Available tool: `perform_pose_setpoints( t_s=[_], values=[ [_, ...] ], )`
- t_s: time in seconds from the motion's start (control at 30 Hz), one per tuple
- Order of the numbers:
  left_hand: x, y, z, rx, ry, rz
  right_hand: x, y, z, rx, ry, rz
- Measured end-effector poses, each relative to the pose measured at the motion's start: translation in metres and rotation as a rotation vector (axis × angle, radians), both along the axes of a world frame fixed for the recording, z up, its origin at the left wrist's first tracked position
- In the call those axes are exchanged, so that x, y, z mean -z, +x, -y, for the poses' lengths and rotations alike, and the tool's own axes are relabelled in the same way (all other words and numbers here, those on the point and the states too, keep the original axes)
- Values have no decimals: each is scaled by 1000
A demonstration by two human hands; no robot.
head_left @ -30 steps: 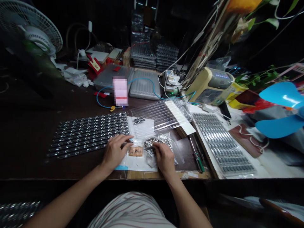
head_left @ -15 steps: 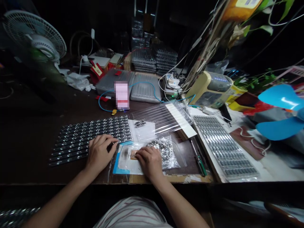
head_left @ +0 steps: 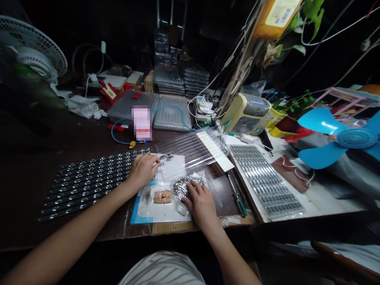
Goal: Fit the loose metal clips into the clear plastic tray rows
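Note:
My left hand (head_left: pixel 143 170) rests at the right end of a dark tray of small metal parts (head_left: pixel 89 180), its fingers curled and pinched on something small that I cannot make out. My right hand (head_left: pixel 199 200) lies on a clear plastic bag holding a heap of small shiny metal parts (head_left: pixel 181 187), fingertips reaching into the heap. Between the hands a small brown block (head_left: pixel 162 196) sits on a white sheet (head_left: pixel 160 211). A few loose metal parts (head_left: pixel 166 157) lie just beyond my left hand.
A clear ribbed tray (head_left: pixel 192 146) and a long filled tray (head_left: pixel 264 180) lie to the right, with a screwdriver (head_left: pixel 237 194) between. Stacked trays (head_left: pixel 181 79), a white fan (head_left: pixel 32 55), a blue fan (head_left: pixel 341 138), cables and a cream device (head_left: pixel 247 114) crowd the back.
My left hand moved up and right to the tray's right end. My right hand left the brown block and went right onto the bag of parts. The camera view shifted.

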State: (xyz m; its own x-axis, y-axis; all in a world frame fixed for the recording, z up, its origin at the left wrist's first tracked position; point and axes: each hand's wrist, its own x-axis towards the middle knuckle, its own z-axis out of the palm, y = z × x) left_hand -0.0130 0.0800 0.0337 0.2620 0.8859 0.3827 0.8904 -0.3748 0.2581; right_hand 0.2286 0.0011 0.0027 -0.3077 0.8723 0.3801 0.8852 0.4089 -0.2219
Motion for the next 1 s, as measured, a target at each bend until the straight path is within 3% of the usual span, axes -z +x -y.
perform_pose_setpoints(
  t_s=[0.17, 0.3, 0.53, 0.77, 1.0],
  values=[
    [16, -13, 71, 115, -93, 28, 9, -2, -3, -1, -38, -56],
    [34, -7, 97, 110, -25, 173, 14, -12, -9, -13, -29, -179],
    [45, 0, 100, 49, 5, 216, 19, -11, -12, -14, -7, -317],
    [38, 7, 92, 73, -127, 391, 16, -11, -10, -23, -36, -411],
    [41, 15, 92, 85, -155, 468, 11, -10, -10, -41, -81, -480]
  ],
)
